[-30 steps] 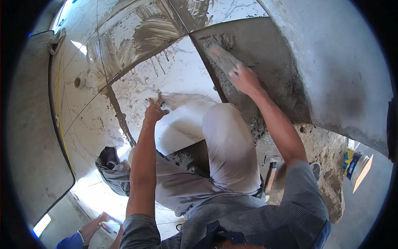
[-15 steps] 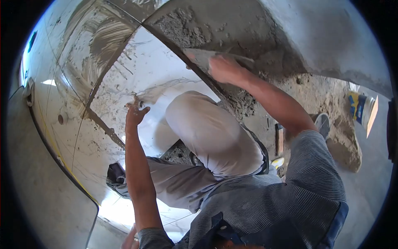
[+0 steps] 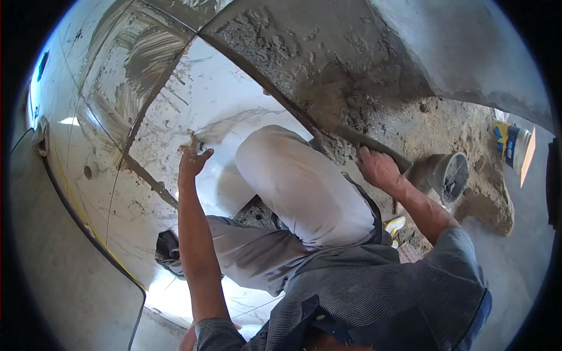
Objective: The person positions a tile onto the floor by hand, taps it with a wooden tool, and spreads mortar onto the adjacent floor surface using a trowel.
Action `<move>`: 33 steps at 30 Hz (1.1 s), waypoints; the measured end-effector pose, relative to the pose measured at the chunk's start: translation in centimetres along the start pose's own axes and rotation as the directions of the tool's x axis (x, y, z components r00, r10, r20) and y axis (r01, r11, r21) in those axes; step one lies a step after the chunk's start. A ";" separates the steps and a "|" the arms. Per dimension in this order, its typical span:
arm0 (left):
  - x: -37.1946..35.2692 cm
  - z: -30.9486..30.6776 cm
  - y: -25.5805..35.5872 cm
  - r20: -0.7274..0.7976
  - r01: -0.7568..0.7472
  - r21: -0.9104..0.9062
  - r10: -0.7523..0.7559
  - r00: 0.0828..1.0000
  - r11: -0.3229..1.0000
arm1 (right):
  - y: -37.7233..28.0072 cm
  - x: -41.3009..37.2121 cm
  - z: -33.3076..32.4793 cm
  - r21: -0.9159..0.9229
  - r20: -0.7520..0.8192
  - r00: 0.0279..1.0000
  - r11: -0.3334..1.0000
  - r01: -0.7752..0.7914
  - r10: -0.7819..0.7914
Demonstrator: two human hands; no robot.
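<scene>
My left hand [image 3: 193,162] leans on a white marbled tile [image 3: 228,88] with its fingers spread, smeared with mortar at the tips. My right hand [image 3: 380,168] is wrapped round the handle of a flat trowel [image 3: 366,138], most of the handle being hidden by the fingers. The trowel's long blade lies at the lower edge of the wet grey mortar bed [image 3: 351,64], close to my bent knee [image 3: 304,169]. Between the tile and the mortar runs a dark, mortar-filled gap [image 3: 257,79].
A bucket with grey mix [image 3: 453,178] lies tilted just right of my right hand. Beyond it are a sand pile [image 3: 489,205] and a blue-and-yellow labelled tub [image 3: 510,146]. Mortar-smeared tiles [image 3: 99,105] stretch to the left. Part of another person shows at the bottom edge.
My right hand has drawn the trowel down and to the right, from the upper mortar toward the bucket. The mortar there looks rougher. My left hand has stayed in place.
</scene>
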State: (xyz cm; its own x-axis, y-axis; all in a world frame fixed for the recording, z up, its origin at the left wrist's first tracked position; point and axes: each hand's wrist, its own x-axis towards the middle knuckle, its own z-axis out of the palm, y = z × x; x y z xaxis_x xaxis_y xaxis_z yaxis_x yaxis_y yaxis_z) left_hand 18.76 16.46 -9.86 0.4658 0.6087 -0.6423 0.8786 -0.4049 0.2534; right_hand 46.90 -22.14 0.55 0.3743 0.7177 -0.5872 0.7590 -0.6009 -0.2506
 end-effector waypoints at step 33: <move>-0.1 -0.5 0.8 0.005 -0.013 0.004 0.013 1.000 1.000 | -3.0 5.6 0.1 -0.063 -0.044 0.979 0.978 0.198 -0.201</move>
State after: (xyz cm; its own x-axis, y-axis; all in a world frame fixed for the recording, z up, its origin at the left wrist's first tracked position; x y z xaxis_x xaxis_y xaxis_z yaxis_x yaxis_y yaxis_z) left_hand 19.45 16.41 -9.18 0.4763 0.6005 -0.6423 0.8722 -0.4155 0.2583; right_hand 46.69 -16.37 -2.13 0.2375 0.8387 -0.4901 0.8500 -0.4237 -0.3131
